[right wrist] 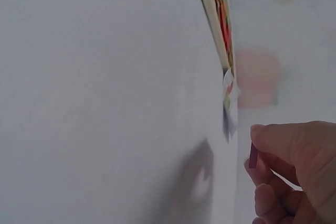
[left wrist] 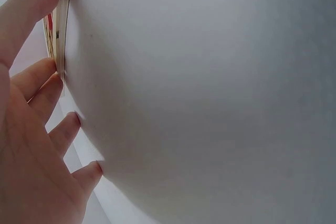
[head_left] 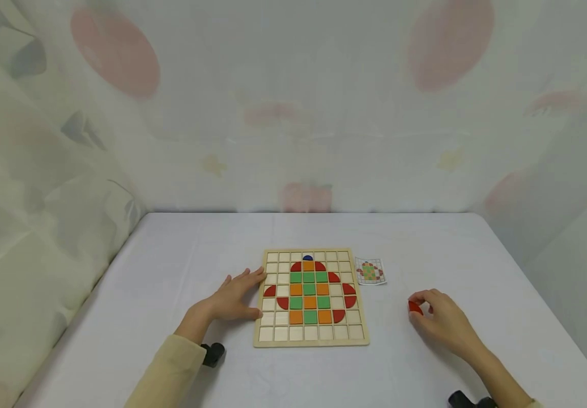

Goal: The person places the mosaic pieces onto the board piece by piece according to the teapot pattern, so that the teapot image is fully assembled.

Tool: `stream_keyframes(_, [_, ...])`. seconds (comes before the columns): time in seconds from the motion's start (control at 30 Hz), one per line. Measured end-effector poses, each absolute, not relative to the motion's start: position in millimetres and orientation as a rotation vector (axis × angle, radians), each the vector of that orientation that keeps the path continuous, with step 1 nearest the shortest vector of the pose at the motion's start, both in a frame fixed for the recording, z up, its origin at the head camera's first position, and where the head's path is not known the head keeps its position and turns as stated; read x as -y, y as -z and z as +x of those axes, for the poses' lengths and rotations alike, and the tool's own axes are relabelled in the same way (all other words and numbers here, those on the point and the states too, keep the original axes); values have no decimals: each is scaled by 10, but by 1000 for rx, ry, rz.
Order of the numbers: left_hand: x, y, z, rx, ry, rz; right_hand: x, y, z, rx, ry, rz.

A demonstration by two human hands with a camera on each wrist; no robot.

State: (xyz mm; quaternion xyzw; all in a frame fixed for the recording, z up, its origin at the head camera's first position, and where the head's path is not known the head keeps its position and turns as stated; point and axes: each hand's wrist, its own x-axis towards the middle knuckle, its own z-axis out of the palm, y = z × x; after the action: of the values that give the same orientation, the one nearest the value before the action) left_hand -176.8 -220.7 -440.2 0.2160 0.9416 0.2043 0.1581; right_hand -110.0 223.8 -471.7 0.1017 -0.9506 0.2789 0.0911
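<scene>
In the head view a wooden grid board (head_left: 281, 334) lies mid-table, its cells partly filled with green and orange squares, red quarter-circle tiles and one blue half-round tile (head_left: 307, 258). At the board's left edge rests my left hand (head_left: 232, 296), fingers spread, thumb and fingertips touching the rim. Off to the right, my right hand (head_left: 443, 322) pinches a red tile (head_left: 415, 307) between thumb and fingers, above the table. The right wrist view shows that red tile (right wrist: 253, 157) nearly edge-on. Its full outline is partly hidden by the fingers.
A small paper card (head_left: 370, 271) printed with a coloured grid pattern lies against the board's upper right side. White cloth covers the table (head_left: 196, 243). Patterned curtains (head_left: 365, 141) hang behind and at both sides.
</scene>
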Motion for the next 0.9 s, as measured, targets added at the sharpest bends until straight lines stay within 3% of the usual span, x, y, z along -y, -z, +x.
stream_keyframes(0.9, [2199,4398,-1784,-2687,-560,591,-1059,4468,-1514,2734,-1044,618])
